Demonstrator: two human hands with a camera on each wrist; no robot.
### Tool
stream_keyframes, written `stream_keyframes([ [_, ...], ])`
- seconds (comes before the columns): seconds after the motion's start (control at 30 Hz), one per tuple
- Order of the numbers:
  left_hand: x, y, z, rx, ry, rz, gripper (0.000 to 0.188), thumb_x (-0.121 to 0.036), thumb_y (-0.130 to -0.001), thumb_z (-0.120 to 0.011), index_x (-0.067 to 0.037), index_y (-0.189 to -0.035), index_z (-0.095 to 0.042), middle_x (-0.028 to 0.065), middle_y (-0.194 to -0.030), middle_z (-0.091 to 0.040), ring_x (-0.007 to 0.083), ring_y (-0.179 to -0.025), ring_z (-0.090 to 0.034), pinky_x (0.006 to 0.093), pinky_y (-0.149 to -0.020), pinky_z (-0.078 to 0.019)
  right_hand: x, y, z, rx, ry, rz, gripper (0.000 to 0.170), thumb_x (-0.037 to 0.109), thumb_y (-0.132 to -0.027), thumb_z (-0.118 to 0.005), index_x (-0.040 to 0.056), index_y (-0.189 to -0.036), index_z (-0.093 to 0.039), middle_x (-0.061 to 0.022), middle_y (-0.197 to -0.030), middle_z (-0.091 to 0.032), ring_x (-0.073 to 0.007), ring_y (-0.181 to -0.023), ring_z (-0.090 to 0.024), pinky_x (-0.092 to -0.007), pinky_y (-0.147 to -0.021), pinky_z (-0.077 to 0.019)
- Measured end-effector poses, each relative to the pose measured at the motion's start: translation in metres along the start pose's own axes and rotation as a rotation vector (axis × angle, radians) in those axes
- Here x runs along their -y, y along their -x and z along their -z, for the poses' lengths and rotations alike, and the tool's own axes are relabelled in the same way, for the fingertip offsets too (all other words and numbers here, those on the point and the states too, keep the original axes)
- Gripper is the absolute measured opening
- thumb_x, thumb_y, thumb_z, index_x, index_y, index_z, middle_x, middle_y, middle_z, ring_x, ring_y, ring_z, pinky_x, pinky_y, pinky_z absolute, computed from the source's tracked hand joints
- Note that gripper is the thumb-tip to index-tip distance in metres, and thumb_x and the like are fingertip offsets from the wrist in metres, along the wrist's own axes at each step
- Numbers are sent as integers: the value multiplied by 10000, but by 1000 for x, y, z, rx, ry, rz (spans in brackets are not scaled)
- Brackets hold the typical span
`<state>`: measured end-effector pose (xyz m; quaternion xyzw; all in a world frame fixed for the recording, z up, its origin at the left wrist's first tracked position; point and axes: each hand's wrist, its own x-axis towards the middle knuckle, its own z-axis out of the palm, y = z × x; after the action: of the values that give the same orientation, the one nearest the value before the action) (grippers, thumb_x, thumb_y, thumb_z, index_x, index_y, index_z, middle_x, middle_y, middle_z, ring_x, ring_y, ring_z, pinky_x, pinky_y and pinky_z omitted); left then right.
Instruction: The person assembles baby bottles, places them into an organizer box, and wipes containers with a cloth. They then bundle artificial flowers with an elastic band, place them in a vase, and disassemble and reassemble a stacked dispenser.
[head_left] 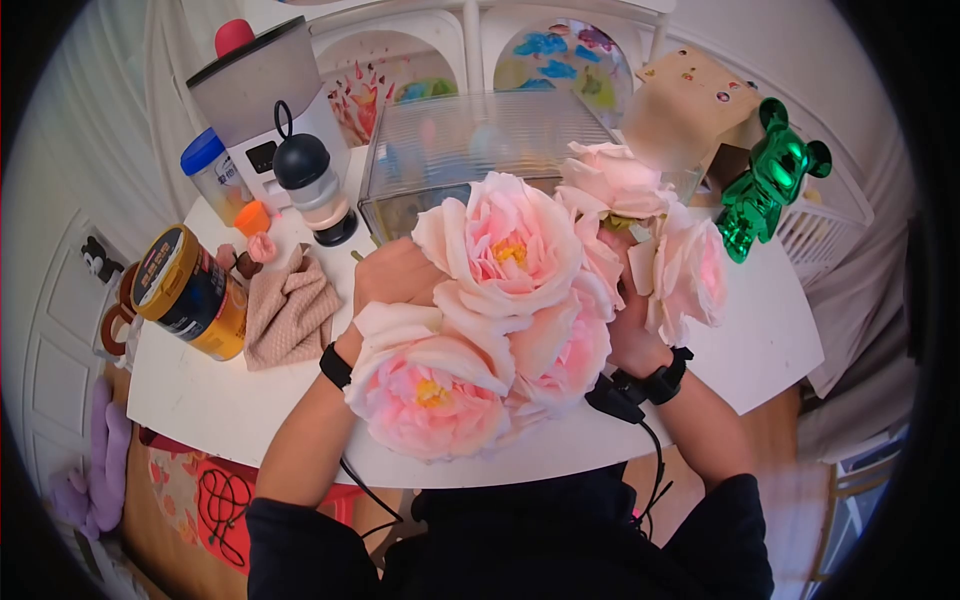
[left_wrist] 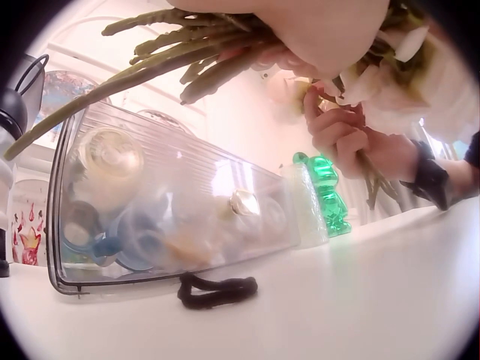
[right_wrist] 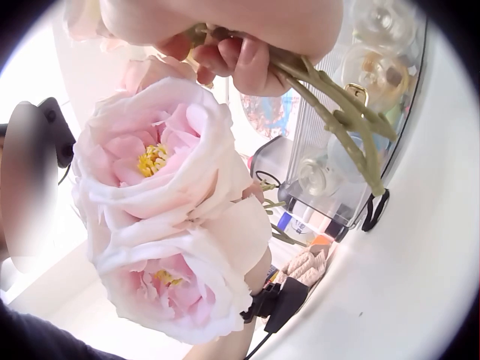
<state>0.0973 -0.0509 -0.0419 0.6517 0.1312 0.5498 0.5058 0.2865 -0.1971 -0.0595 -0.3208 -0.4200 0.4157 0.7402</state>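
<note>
My left hand [head_left: 400,272] grips a bunch of large pale pink peonies [head_left: 510,250] with yellow centres. Their thick green stems [left_wrist: 161,64] fan out past that hand in the left wrist view. On the other side, my right hand [head_left: 637,325] holds more pink peonies [head_left: 690,265], fingers curled round their stems [right_wrist: 337,112]. Both bunches are raised over the white table, side by side, and the blooms overlap in the head view. Petals hide part of each hand there. A black elastic loop [left_wrist: 217,291] lies on the table below the hands.
Behind the flowers stands a clear lidded box [head_left: 480,130]. A shiny green bear figure [head_left: 775,165] is at the right. Leftward are a yellow and dark tub [head_left: 190,295], a beige cloth [head_left: 292,312], a dark-capped bottle [head_left: 312,185] and a blue-lidded jar [head_left: 215,175].
</note>
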Motion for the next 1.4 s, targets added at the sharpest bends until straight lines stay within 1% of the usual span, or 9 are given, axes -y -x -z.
stream_keyframes([
  [0.07, 0, -3, 2, 2, 13, 2, 238, -234, -1078, -606, -102, -903, -512, -4, -753, -441, 148, -701, -462, 307, -664, -392, 15, -2, -6, 47, 313, -100, 629, 473, -1149, -430, 87, -1643, -380, -110, -1620, -496, -238, -1469, -501, -427, -1241, -402],
  [0.17, -2, -1, 10, 4, 35, 5, 236, -231, -1077, -605, -101, -903, -512, -3, -754, -443, 149, -703, -463, 307, -666, -392, -18, -1, 24, 23, 183, -117, 626, 491, -1149, -401, 89, -1628, -401, -96, -1595, -520, -231, -1464, -502, -430, -1232, -409],
  [0.3, -7, 18, 22, 4, 62, 8, 234, -228, -1077, -603, -100, -904, -512, -2, -757, -446, 150, -706, -463, 307, -668, -392, -7, -13, 25, 33, 235, -158, 604, 485, -1153, -382, 81, -1597, -449, -83, -1590, -527, -229, -1460, -504, -430, -1228, -413],
  [0.37, -12, 34, 39, 5, 76, 11, 232, -227, -1076, -602, -99, -904, -512, -1, -758, -448, 151, -707, -464, 307, -669, -392, -3, -17, 1, 26, 172, 154, 418, 350, -1130, -552, 0, -1335, -654, -17, -845, -580, -111, -800, -540, -288, -739, -460],
  [0.53, -20, 49, 57, 37, 119, 13, 229, -223, -1075, -599, -97, -904, -513, 0, -760, -451, 152, -711, -464, 306, -672, -393, 8, -16, -17, 7, 130, 81, 416, 373, -1128, -577, 5, -1284, -694, -21, -881, -587, -120, -837, -576, -308, -752, -491],
  [0.6, -12, 50, 41, 47, 133, 13, 228, -221, -1075, -598, -97, -904, -513, 1, -761, -453, 153, -712, -464, 306, -673, -393, 7, -15, -13, 21, 200, -15, 375, 215, -1122, -575, 80, -1472, -565, -65, -1476, -607, -221, -1412, -533, -430, -1232, -378],
  [0.7, -13, 49, 42, 51, 148, 13, 226, -219, -1074, -597, -96, -905, -513, 2, -763, -455, 154, -714, -465, 306, -675, -393, 3, -36, -38, 1, 348, -54, 325, 234, -1123, -579, 97, -1417, -586, -63, -1419, -634, -218, -1393, -542, -431, -1211, -405],
  [1.03, -8, 57, 19, 91, 201, 7, 220, -211, -1072, -592, -92, -906, -513, 5, -768, -462, 157, -720, -466, 305, -680, -394, 14, 39, 7, -8, 399, -5, 336, 220, -1110, -597, 92, -1421, -579, -56, -1372, -631, -199, -1340, -553, -407, -1159, -421],
  [1.4, -9, 54, 17, 109, 265, 26, 213, -203, -1070, -586, -88, -906, -513, 9, -774, -469, 160, -727, -467, 305, -687, -394, 8, 32, 1, -14, 463, 13, 352, 204, -1096, -616, 87, -1424, -572, -48, -1321, -628, -177, -1282, -565, -382, -1101, -439],
])
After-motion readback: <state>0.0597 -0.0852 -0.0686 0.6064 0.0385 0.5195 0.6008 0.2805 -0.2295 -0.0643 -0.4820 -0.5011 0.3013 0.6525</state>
